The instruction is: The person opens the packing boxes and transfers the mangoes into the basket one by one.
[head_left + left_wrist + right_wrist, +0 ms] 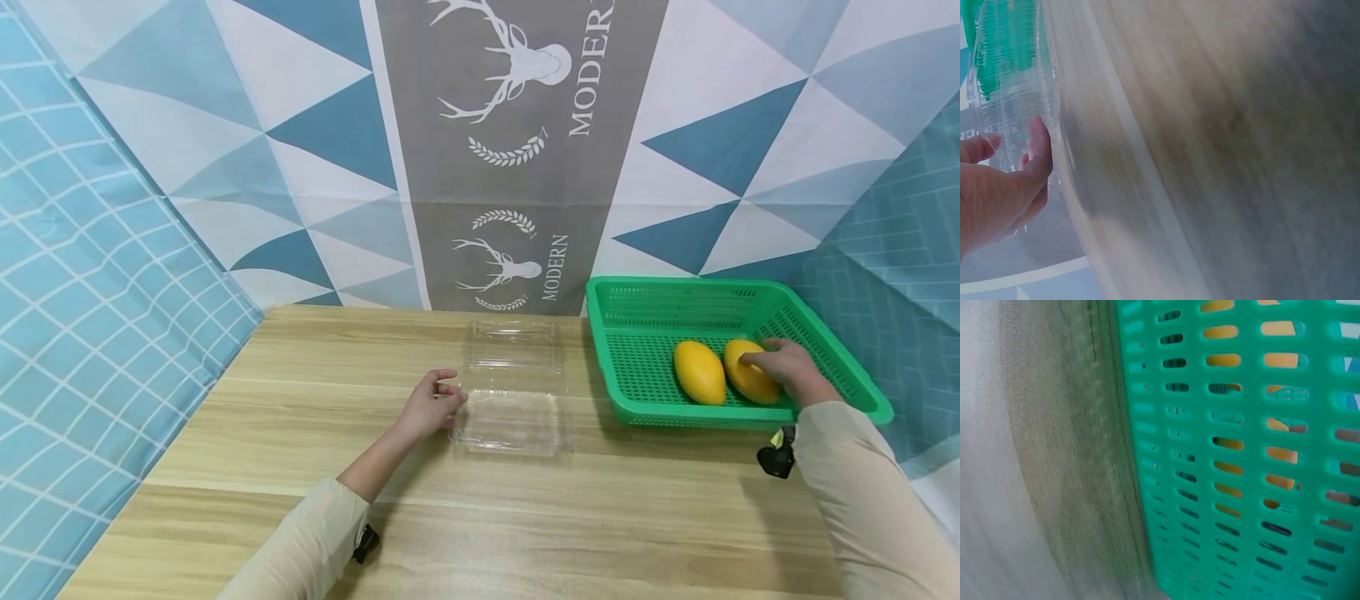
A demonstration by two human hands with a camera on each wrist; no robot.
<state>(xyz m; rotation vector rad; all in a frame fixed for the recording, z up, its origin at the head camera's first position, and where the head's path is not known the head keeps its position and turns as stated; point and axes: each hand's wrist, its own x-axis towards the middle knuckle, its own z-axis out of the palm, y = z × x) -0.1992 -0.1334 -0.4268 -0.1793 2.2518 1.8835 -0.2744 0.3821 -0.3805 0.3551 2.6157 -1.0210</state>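
A hinged clear plastic container (513, 421) lies unfolded on the table, its lid part (514, 343) toward the wall. At its left edge is my left hand (432, 406), fingers loosely bent and touching the side; in the left wrist view a gap shows between thumb and fingers. Two yellow mangoes sit in a green basket (611, 367) on the right. My right hand (793, 368) reaches over the near rim and grips the right mango (742, 371). The left mango (699, 372) lies beside it. In the right wrist view the basket's slotted wall (1241, 412) hides most of that hand.
The wooden table (300, 400) ends at a patterned wall covering (510, 175) behind. Blue tile-patterned sheets (97, 275) stand at the sides. The basket's raised rim surrounds the mangoes, to the right of the plastic container.
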